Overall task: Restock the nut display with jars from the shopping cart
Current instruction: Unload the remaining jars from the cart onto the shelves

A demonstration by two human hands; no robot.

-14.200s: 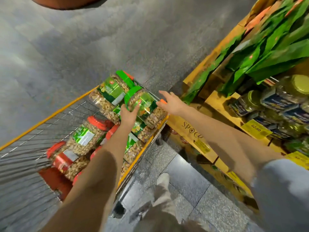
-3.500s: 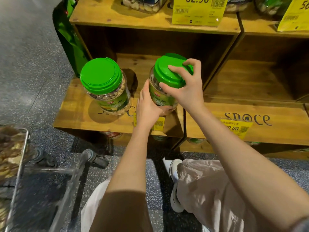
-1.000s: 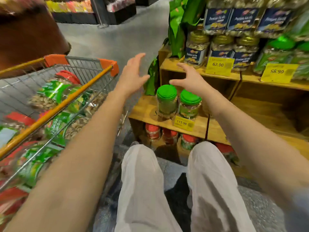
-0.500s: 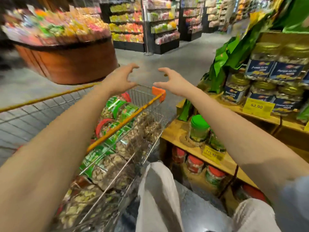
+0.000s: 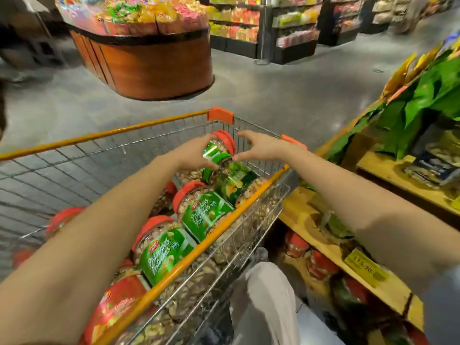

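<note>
A red-lidded jar (image 5: 222,145) in the cart (image 5: 139,127) is clasped by the left hand (image 5: 194,154), fingers curled; the right hand (image 5: 261,148) is held beside it with fingers spread, presumably for support.

left forearm (image 5: 99,232), right forearm (image 5: 348,195) bare; grey sleeve (image 5: 445,290) at right upper arm; loose pale off-white trousers (image 5: 268,300), creased fabric.
</note>
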